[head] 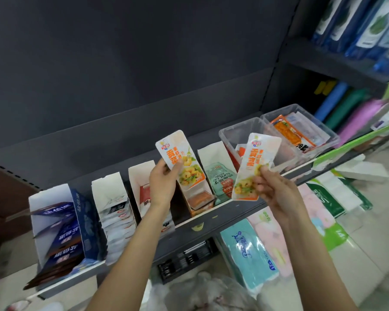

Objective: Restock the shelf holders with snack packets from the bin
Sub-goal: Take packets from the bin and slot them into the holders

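Hands [164, 185] [272, 187] raised, each pinching 1 snack packet [181, 162] [254, 164].

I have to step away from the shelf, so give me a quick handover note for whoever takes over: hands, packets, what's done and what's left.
Left hand grips one white and orange snack packet above the orange holder.
Right hand pinches a matching packet by its lower end, in front of the near clear bin.
The far clear bin holds more packets.
Done: the blue holder, white holder, red-packet holder and green-packet holder all hold stock.
Left: drop both held packets into the orange holder, which looks low, then fetch more from the bins.
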A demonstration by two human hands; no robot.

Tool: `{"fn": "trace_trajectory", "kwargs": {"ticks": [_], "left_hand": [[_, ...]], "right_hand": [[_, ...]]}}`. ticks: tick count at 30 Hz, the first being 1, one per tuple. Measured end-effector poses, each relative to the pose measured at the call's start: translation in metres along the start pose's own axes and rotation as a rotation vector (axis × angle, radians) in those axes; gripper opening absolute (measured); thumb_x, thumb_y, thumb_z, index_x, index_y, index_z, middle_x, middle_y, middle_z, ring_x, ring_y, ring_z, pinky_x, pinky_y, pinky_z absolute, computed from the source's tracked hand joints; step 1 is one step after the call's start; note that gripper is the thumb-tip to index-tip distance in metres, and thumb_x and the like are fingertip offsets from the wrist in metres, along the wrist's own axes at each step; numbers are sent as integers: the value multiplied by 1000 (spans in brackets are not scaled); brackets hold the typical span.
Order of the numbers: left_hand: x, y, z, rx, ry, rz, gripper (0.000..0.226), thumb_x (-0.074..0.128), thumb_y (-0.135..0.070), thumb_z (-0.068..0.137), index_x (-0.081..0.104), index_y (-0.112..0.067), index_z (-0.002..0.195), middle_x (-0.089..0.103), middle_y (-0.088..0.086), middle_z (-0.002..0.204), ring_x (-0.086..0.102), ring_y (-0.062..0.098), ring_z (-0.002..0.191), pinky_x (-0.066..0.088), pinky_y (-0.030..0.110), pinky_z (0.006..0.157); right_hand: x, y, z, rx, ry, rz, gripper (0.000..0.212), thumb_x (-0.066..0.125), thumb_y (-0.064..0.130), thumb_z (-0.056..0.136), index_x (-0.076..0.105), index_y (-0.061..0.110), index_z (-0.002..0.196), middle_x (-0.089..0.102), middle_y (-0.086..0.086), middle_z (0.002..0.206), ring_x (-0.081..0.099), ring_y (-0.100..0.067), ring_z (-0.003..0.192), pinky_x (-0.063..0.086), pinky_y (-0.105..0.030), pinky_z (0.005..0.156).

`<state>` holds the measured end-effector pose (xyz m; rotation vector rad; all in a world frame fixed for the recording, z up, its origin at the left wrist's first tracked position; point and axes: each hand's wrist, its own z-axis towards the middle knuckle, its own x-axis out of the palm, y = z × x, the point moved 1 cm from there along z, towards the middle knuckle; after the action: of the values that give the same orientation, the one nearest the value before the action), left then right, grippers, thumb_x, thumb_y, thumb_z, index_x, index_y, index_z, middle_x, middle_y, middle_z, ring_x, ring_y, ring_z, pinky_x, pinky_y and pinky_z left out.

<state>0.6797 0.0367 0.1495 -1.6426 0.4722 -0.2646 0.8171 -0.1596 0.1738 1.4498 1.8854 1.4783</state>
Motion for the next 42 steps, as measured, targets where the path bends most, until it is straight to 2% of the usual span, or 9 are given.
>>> {"fn": "trace_trajectory", "kwargs": {"ticks": [6, 10, 12, 18, 23, 26, 30, 37, 42], "left_hand": [[1, 13, 3, 206, 11, 345, 26, 66, -32, 87, 70, -17, 107, 71, -9, 103, 64, -3, 83, 54, 26, 75], [-2, 21, 0, 439, 68, 634, 23, 67, -34, 87, 76, -13, 88, 73, -2, 80, 64, 11, 69, 53, 36, 68], [-1, 30, -7, 580, 153, 862, 24, 65, -38, 88, 76, -18, 83, 72, -6, 86, 62, 16, 84, 42, 33, 81], [-3, 39, -28, 479, 449, 1343, 37, 34, -46, 99, 56, -37, 128, 56, -14, 123, 42, 13, 113, 16, 34, 88], [-3, 33, -33, 396, 551, 1339, 40, 29, -43, 100, 51, -34, 132, 58, -8, 129, 48, 16, 119, 14, 45, 108], [-9, 31, -37, 394, 551, 1286, 39, 32, -44, 99, 51, -34, 132, 59, -8, 130, 49, 17, 120, 17, 41, 108], [-16, 30, -43, 390, 547, 1208, 39, 34, -47, 99, 55, -33, 128, 61, -9, 125, 52, 15, 114, 26, 35, 104], [-26, 23, -54, 363, 463, 976, 32, 40, -40, 99, 63, -24, 113, 65, -6, 107, 57, 13, 95, 44, 31, 84], [-60, 8, -88, 421, 155, 828, 30, 38, -49, 95, 52, -25, 84, 53, -17, 72, 52, 3, 65, 41, 23, 58]], "right_hand": [[-10, -8, 0, 1, -84, 114, 23, 61, 17, 88, 59, 14, 65, 41, 8, 44, 29, -2, 35, 20, -12, 33], [-3, -1, -4, -93, -125, 131, 28, 53, 11, 94, 51, 15, 67, 45, 11, 40, 39, 1, 35, 29, -11, 38], [-4, -1, -1, -158, -145, 119, 30, 55, 14, 94, 49, 17, 65, 41, 9, 48, 33, -4, 42, 30, -18, 49], [13, 5, 16, -338, -34, -49, 14, 56, 7, 93, 59, 20, 96, 69, 3, 85, 69, -15, 70, 54, -24, 64], [46, -23, 46, -637, 202, -816, 8, 65, 17, 88, 71, 19, 93, 73, 8, 90, 69, -11, 83, 57, -38, 76], [61, -46, 61, -767, 317, -1118, 13, 64, 21, 89, 71, 17, 99, 73, 3, 94, 68, -16, 84, 56, -39, 73], [59, -57, 70, -894, 436, -1479, 17, 63, 23, 87, 75, 18, 99, 66, -2, 113, 52, -22, 107, 48, -38, 90], [40, -58, 67, -755, 568, -1473, 21, 63, 24, 88, 72, 24, 107, 56, 0, 124, 37, -22, 124, 33, -41, 105], [40, -43, 27, -849, 458, -1163, 26, 57, 15, 88, 68, 18, 112, 62, 1, 115, 47, -12, 113, 38, -30, 97]]}}
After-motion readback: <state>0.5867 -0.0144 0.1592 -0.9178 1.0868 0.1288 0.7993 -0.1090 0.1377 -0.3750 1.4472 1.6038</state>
